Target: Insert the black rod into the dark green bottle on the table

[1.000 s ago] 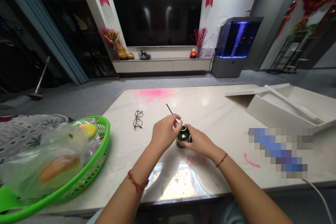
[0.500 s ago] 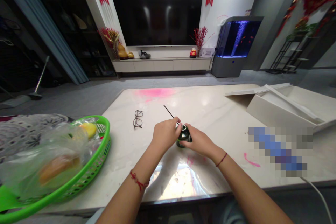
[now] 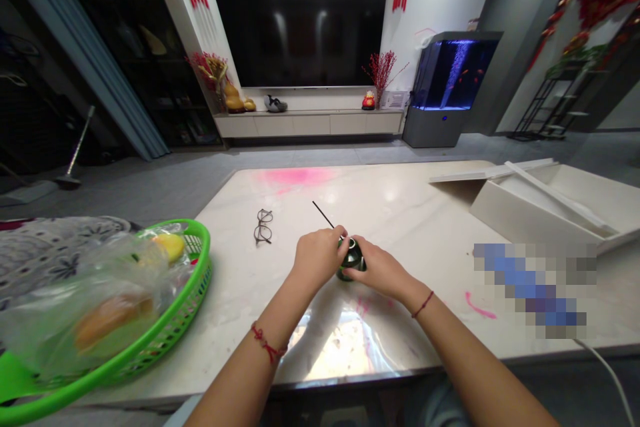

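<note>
My right hand is wrapped round the right side of a small dark green, glossy bottle, which stands upright on the table. Its narrow mouth has a pale ring. A thin black stick is pinched in my left hand, slanting up and away to the left. The left fingertips touch the bottle beside its mouth. They hide the stick's lower end, so I cannot tell whether it meets the bottle. A pair of glasses lies to the left of my hands.
A green basket with plastic-bagged food stands at the table's left edge. On the right sit an open white box and a blurred-out blue object near a white cable. Pink stains mark the white table.
My left hand has shifted slightly to the right, closer over the bottle's top, and the stick has moved a little with it. My right hand holds the bottle as before.
</note>
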The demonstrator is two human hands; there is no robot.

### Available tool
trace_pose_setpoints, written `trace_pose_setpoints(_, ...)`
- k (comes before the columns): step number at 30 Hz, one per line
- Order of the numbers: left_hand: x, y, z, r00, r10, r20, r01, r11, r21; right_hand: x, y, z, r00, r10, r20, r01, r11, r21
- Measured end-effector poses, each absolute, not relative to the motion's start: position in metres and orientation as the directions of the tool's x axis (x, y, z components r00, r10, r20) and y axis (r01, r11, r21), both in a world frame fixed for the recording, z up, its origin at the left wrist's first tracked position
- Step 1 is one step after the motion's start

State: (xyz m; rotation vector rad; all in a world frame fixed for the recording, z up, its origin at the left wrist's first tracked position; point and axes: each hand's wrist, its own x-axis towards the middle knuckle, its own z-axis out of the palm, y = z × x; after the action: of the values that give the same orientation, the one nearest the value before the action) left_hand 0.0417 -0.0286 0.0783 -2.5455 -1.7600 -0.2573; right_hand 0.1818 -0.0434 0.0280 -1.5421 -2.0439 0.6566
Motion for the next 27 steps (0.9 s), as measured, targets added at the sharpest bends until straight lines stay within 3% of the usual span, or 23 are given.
trace_pose_setpoints(27, 0.0423, -0.0290, 0.0787, 0.332, 0.930, 0.158, 0.935, -0.346, 0.073, 0.1831, -0.0422, 0.0257, -0.263, 0.960, 0.099, 0.705, 0.261, -0.659)
